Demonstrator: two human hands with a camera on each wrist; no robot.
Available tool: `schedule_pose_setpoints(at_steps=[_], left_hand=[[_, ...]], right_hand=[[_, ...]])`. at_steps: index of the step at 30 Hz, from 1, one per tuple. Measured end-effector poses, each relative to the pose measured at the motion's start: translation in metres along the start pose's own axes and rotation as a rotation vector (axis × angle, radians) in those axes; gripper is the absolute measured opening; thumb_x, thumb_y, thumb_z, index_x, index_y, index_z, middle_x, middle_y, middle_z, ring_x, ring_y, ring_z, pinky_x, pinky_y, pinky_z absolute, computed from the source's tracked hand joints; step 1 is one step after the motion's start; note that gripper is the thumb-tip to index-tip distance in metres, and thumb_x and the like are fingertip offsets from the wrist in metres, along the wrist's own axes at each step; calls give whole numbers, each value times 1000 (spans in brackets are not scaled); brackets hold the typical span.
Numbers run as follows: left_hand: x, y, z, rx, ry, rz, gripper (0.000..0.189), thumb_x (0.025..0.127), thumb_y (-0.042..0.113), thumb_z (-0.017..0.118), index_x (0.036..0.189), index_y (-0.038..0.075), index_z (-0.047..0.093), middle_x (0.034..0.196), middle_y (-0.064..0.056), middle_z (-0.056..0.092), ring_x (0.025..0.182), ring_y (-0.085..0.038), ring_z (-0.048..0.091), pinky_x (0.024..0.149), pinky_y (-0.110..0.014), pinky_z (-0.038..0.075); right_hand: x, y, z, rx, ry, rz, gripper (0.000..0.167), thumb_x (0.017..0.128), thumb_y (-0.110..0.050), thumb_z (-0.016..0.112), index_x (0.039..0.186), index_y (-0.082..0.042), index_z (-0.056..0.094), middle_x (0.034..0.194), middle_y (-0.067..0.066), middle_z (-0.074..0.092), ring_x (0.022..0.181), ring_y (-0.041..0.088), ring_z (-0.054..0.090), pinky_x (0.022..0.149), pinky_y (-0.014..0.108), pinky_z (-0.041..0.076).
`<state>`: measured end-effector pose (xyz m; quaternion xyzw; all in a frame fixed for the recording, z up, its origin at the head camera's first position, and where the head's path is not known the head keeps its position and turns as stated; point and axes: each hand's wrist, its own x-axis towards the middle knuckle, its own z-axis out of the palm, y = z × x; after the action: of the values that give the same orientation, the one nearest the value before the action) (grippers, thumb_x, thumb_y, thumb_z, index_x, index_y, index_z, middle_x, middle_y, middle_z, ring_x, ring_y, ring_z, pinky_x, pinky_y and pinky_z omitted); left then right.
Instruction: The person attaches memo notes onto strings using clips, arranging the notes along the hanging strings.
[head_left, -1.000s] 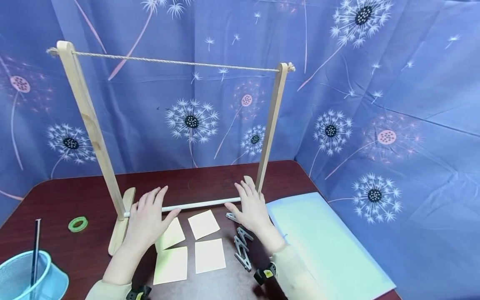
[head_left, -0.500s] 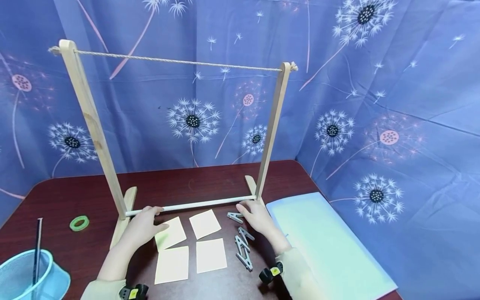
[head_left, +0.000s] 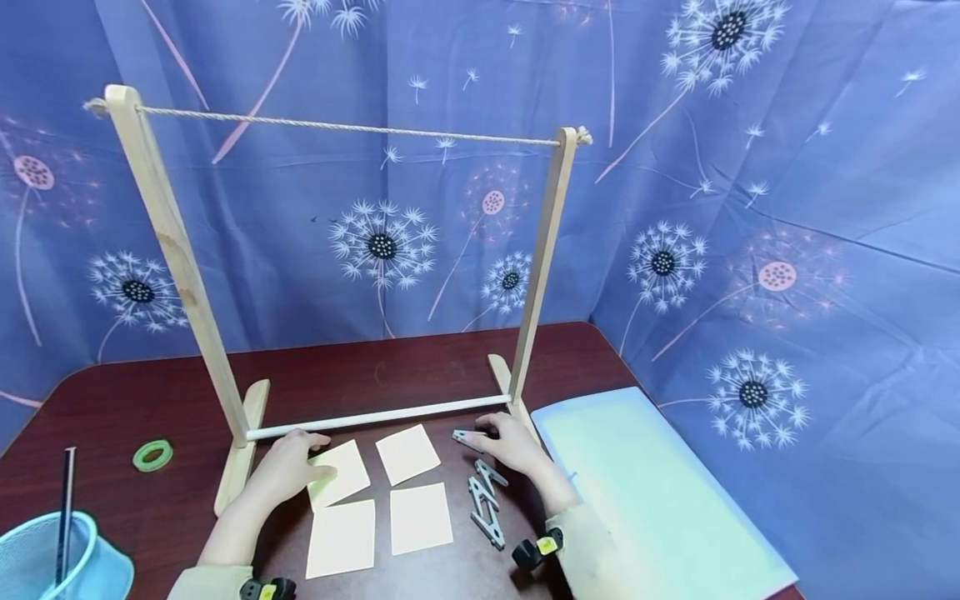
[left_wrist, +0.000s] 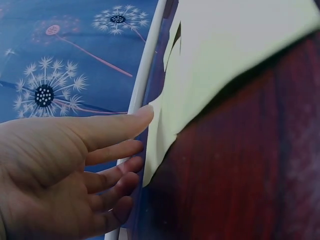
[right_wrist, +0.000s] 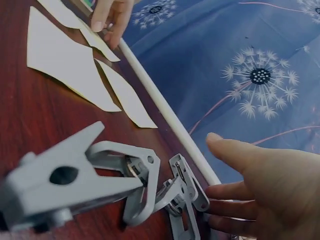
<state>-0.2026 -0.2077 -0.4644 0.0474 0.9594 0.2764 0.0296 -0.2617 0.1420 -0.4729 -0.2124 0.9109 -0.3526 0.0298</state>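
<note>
My left hand (head_left: pixel 285 468) hovers at the left edge of the far-left pale yellow paper note (head_left: pixel 341 473), its thumb tip right at the note's corner in the left wrist view. Its fingers (left_wrist: pixel 112 177) are loosely bent, with nothing between them. On the other side, my right hand (head_left: pixel 513 443) is over the farthest grey clothespin (head_left: pixel 460 436), partly covering it. The right wrist view has the right thumb spread away from the fingers, which lie beside the grey clips (right_wrist: pixel 185 185). More clothespins (head_left: pixel 486 510) lie closer to me. Other square notes (head_left: pixel 420 518) lie between the hands.
Behind the hands stands a wooden frame (head_left: pixel 180 250) with a rope (head_left: pixel 337 127) along its top and a white rod (head_left: pixel 375 417) low down. A large pale sheet (head_left: pixel 652 492) lies right. At left are a green tape roll (head_left: pixel 153 456) and blue mesh cup (head_left: pixel 112 567) holding a pencil (head_left: pixel 66 508).
Both hands have come down and back from the white rod's ends, the left to the far-left note, the right to the farthest clothespin. Their spread fingers have relaxed.
</note>
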Motion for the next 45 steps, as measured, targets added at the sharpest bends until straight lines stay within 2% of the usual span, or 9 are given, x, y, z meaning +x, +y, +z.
schedule_pose_setpoints(at_steps=[7,15,21,25,32,38,45], left_hand=[[-2,0,4,8,30,30,45,78,11,80,118,-4,66,104,-19,62,96,-36,62,82,-49,51],[-5,2,7,-19,68,62,36,75,8,81,109,1,70,100,-15,62,92,-32,63,79,-48,51],[-2,-3,11,-38,112,81,35,71,8,83,103,2,70,94,-13,63,87,-31,63,77,-46,50],[0,-4,11,-59,103,75,35,71,11,84,102,4,69,93,-12,67,88,-31,64,77,-46,50],[0,-3,8,-76,66,51,32,72,11,84,98,8,66,96,-9,68,78,-17,58,71,-36,46],[1,-3,6,-114,63,33,30,72,9,83,96,7,65,90,-5,67,76,-15,57,69,-33,45],[-1,-4,4,-146,62,49,20,76,10,80,94,4,73,83,-2,69,72,-12,58,65,-30,45]], right_hand=[[0,2,0,-10,-37,-23,49,87,-27,73,121,7,63,121,24,62,112,40,59,93,51,49],[3,5,6,-82,49,-11,38,79,-21,79,108,2,70,108,16,67,101,32,63,88,44,51],[1,5,6,-91,44,-3,37,77,-20,82,106,1,70,108,15,66,101,32,64,86,44,52],[1,5,7,-100,60,7,34,76,-17,81,104,0,71,107,13,67,100,30,64,87,43,52],[3,4,9,-120,108,11,23,75,-15,80,94,-5,73,102,9,67,93,23,63,82,36,51],[3,1,8,-69,138,33,23,79,-15,77,99,-6,71,103,9,68,96,23,62,84,37,50],[2,0,4,-22,209,-8,21,79,-17,76,98,-10,72,97,6,70,92,21,64,80,35,51]])
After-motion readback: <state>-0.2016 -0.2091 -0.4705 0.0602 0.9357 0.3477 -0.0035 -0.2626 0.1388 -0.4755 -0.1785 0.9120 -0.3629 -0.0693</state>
